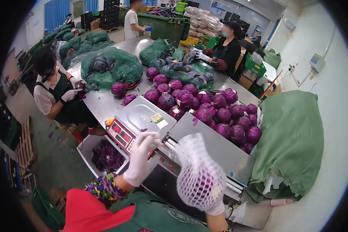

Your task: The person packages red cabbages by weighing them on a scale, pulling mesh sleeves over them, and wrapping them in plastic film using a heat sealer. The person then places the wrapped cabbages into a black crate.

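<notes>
My right hand [217, 208], in a white glove, is wrapped round a red cabbage [203, 187] from below and behind; its fingers are mostly hidden. A white foam net [189, 152] covers the cabbage, and its loose end stands up above it. My left hand [140, 158], also gloved, is raised beside the scale with fingers stretched out and nothing visible in them. Just beyond it is a digital scale [141, 116] with a flat metal pan and a lit red display. Beneath the netted cabbage lies a dark machine surface with a metal roller [234, 187].
Many red cabbages [183, 98] are heaped on the metal table [98, 102]. A white bin [85, 156] of purple leaves stands at lower left. Green mesh sacks [112, 69] and a large green cloth-covered bundle [292, 139] flank the work area. Several people are nearby, two handling cabbages.
</notes>
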Available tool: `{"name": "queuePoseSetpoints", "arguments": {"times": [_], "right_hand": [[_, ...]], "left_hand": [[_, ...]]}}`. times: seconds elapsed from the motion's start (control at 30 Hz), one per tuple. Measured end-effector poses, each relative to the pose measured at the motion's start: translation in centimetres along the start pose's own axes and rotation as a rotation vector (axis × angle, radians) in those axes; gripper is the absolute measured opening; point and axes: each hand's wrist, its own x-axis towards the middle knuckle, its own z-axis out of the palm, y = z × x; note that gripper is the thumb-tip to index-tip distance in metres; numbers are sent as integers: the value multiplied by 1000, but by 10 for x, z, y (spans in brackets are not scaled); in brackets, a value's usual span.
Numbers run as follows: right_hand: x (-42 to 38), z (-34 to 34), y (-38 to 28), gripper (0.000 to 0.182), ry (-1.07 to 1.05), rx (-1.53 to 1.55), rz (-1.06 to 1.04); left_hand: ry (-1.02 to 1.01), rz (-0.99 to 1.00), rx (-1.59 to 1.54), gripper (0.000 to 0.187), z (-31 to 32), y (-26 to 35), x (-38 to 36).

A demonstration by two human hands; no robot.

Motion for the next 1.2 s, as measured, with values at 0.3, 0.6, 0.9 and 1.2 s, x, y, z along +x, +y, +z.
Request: {"name": "queuePoseSetpoints", "arguments": {"times": [0.3,0.6,0.9,1.2], "right_hand": [[79,36,-77,46,205,-454,-310],[104,-15,-125,38,427,-851,-631],[104,-33,-131,40,364,-945,-412],[-37,11,-169,54,23,-2928,-844]], "left_hand": [[-458,-106,-126,38,144,-54,74],[-623,-285,263,53,182,-129,135],[-731,-309,293,56,175,-150,134],[-984,996,1287,36,26,-61,147]]}}
